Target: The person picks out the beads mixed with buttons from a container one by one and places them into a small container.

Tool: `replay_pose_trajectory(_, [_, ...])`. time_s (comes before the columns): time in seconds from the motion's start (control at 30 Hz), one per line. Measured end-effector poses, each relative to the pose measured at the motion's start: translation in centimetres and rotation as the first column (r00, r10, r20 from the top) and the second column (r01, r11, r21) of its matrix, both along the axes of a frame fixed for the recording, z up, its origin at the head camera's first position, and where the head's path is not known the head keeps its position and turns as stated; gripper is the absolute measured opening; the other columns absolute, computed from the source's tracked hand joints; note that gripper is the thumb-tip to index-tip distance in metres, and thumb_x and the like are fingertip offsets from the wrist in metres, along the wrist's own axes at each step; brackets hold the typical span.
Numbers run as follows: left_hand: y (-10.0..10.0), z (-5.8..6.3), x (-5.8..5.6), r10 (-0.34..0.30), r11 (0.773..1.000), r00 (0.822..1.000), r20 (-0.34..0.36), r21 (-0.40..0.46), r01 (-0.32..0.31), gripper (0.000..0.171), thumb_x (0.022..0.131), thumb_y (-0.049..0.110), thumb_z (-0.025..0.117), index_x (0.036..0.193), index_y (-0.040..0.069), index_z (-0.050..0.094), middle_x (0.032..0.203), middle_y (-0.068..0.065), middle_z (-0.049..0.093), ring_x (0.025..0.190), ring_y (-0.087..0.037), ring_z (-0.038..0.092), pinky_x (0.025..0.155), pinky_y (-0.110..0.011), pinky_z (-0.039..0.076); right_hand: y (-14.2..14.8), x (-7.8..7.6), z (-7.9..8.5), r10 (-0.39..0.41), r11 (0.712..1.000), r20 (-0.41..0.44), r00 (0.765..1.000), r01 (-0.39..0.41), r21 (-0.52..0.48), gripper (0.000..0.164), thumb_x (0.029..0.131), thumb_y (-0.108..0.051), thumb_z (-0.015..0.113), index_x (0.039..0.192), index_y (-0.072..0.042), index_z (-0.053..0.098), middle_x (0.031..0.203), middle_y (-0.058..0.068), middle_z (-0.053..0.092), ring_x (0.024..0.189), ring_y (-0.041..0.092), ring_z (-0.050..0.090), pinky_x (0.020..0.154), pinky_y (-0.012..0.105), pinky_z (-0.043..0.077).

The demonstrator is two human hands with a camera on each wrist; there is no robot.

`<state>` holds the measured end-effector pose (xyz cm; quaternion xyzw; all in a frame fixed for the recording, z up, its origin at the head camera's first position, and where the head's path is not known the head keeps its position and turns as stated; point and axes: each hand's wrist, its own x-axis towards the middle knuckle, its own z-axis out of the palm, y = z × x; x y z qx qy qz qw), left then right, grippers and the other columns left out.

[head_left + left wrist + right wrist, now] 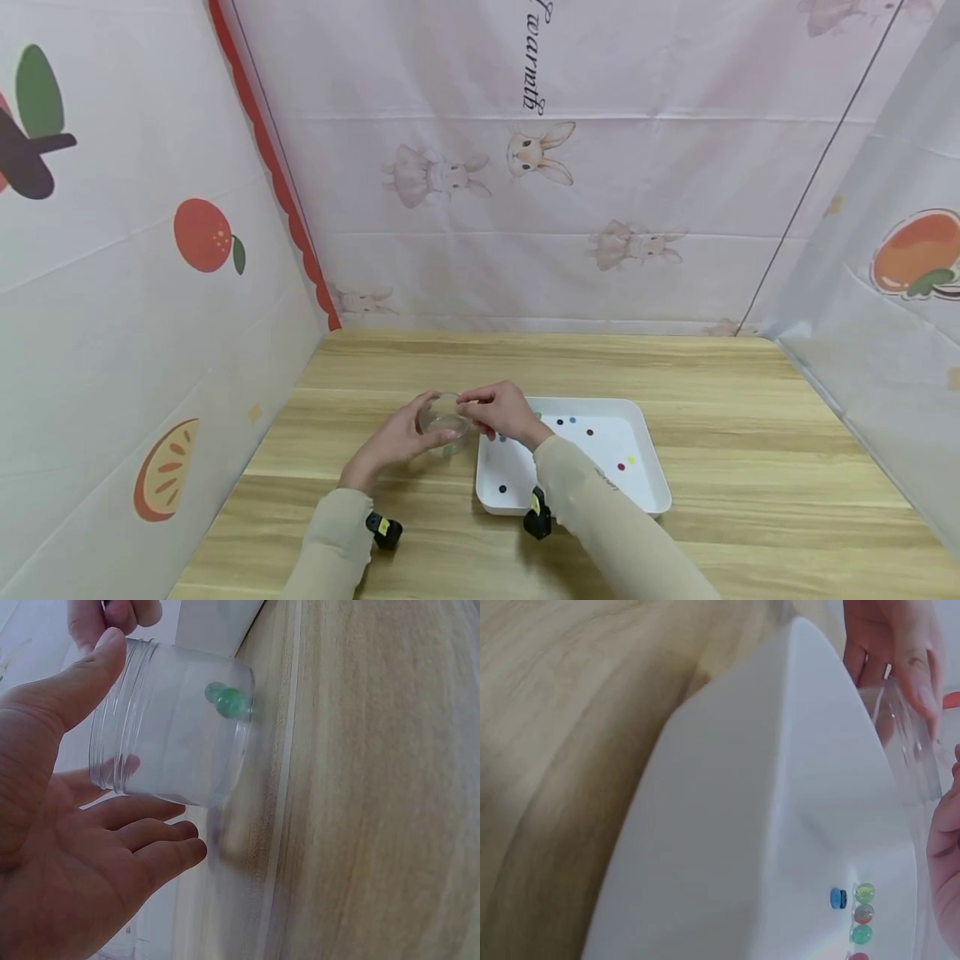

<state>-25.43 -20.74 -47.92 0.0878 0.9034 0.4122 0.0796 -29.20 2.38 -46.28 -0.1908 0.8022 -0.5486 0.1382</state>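
Note:
My left hand [405,435] grips a clear jar [180,720] near its threaded mouth, thumb on one side and fingers on the other. Inside the jar, green glass marbles [231,702] lie close to its base. Thumb and fingertips pinched together, my right hand [504,410] is right at the jar's mouth. Between those fingertips a sliver of a small dark piece [106,603] shows in the left wrist view, mostly hidden. The right forearm crosses over a white tray [645,454].
Small discs in black, red, yellow and blue are spread over the tray, among them a black disc [502,489] and a red disc [621,467]. Several marbles [862,913] line up along the tray's inner edge. Printed cloths surround the wooden table [765,467] on three sides.

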Motion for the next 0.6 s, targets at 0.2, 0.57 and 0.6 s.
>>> replay_pose_trajectory(0.2, [-0.1, -0.2, -0.1, -0.011, 1.000, 1.000, -0.020, -0.001, 0.011, 0.093, 0.091, 0.054, 0.079, 0.164, 0.014, 0.037, 0.162, -0.021, 0.046, 0.144, -0.042, 0.051, 0.113, -0.063, 0.045, 1.0, -0.4, 0.4, -0.035, 0.999, 0.023, 0.999, 0.035, -0.020, 0.032, 0.099, -0.031, 0.075, 0.124, -0.011, 0.078, 0.062, -0.002, 0.060, 0.049, 0.010, 0.051, 0.054, 0.031, 0.048])
replay_pose_trajectory(0.57, [0.0, -0.3, -0.2, 0.005, 1.000, 1.000, -0.009, -0.004, -0.005, 0.093, 0.090, 0.055, 0.080, 0.164, 0.017, 0.037, 0.164, -0.022, 0.044, 0.146, -0.043, 0.049, 0.116, -0.065, 0.042, 3.8, -1.0, 0.3, -0.093, 0.995, 0.059, 0.994, 0.095, -0.029, 0.036, 0.098, -0.032, 0.076, 0.131, -0.017, 0.076, 0.070, 0.008, 0.067, 0.058, 0.016, 0.058, 0.060, 0.035, 0.056])
replay_pose_trajectory(0.6, [0.0, -0.3, -0.2, 0.006, 1.000, 1.000, -0.007, -0.006, -0.006, 0.094, 0.090, 0.056, 0.080, 0.164, 0.017, 0.037, 0.164, -0.022, 0.044, 0.147, -0.042, 0.048, 0.117, -0.065, 0.041, 4.2, -1.1, 0.2, -0.098, 0.994, 0.065, 0.993, 0.101, -0.031, 0.036, 0.098, -0.032, 0.077, 0.131, -0.018, 0.076, 0.074, 0.012, 0.069, 0.060, 0.018, 0.059, 0.059, 0.032, 0.055])
